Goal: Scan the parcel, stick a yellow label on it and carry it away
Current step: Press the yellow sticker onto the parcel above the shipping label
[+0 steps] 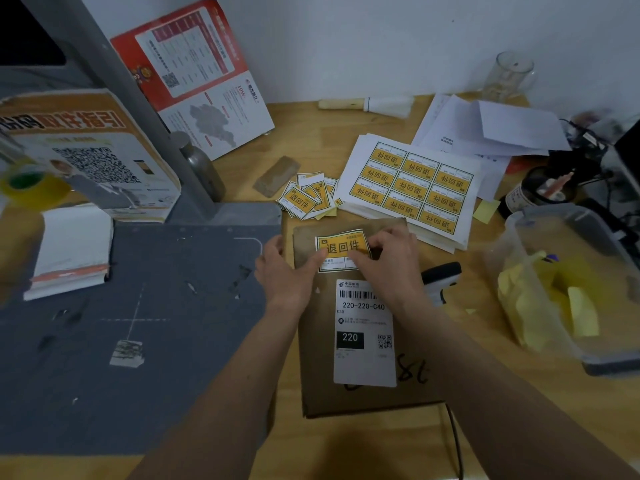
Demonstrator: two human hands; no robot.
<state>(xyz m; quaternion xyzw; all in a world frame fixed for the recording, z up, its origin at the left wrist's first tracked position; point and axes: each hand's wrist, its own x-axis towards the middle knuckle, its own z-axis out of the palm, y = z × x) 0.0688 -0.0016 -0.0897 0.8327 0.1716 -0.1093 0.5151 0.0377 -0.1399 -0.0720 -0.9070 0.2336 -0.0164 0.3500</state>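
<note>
A flat brown parcel (318,386) lies on the wooden desk, with a white shipping label (365,362) on its middle. A yellow label (341,245) sits at the parcel's far end. My left hand (287,271) has its thumb on the label's lower left part. My right hand (384,261) pinches the label's right edge with fingertips. A handheld scanner (441,278) lies just right of the parcel, partly hidden by my right wrist.
Cut yellow labels (306,199) lie in a loose pile behind the parcel, next to uncut label sheets (412,185). A grey mat (156,323) and post (138,109) fill the left. A clear plastic bin (568,282) with yellow paper stands right.
</note>
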